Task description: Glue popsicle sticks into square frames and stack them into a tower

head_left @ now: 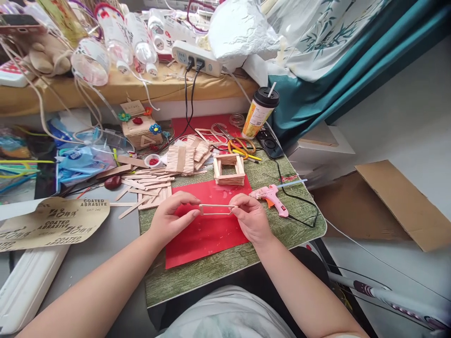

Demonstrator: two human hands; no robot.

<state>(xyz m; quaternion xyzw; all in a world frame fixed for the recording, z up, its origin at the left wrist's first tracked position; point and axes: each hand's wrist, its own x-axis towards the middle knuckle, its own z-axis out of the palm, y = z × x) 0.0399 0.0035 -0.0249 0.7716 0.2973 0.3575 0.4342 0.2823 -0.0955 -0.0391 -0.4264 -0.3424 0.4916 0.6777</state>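
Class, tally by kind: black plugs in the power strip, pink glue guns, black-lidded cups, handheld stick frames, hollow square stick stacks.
Black plugs: 2
Glue gun: 1
Black-lidded cup: 1
Handheld frame: 1
Hollow stack: 1
Total: 6

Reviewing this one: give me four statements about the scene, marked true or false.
1. The right hand pinches one end of a slim rectangular wooden frame. True.
2. The pink plastic glue gun is in the left hand. False: the glue gun lies on the green tabletop.
3. A white straw sticks out of the black-lidded paper cup. True.
4. The orange-handled metal scissors are in the right hand. False: they lie beyond both hands.
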